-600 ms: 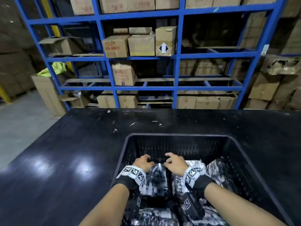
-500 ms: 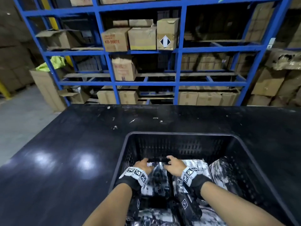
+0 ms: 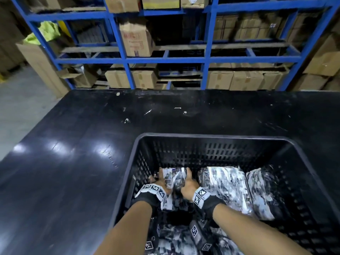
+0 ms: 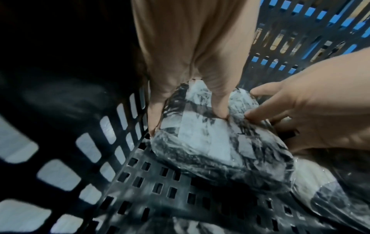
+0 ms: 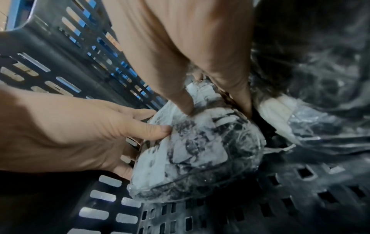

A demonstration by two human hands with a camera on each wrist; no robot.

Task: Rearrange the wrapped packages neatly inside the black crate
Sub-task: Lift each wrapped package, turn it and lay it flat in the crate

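The black crate (image 3: 211,136) stands on the dark table, with several wrapped packages of black-and-white mottled plastic inside. Both hands hold one wrapped package (image 3: 175,178) near the crate's far left corner. My left hand (image 3: 161,178) grips its left side, thumb on top and fingers down by the slotted wall (image 4: 120,126). My right hand (image 3: 188,181) grips its right side. In the left wrist view the package (image 4: 210,142) lies on the perforated floor. In the right wrist view my right hand (image 5: 217,109) pinches the package (image 5: 196,150) from above.
Two more packages (image 3: 224,186) (image 3: 261,192) lie side by side to the right of the held one. Others (image 3: 171,242) lie at the near end under my forearms. Behind the black table (image 3: 73,162) stands blue shelving (image 3: 165,60) with cardboard boxes.
Both hands have gone from the top of the package down its two sides, and it now sits lower and closer to the far left corner. The head view has tilted down.
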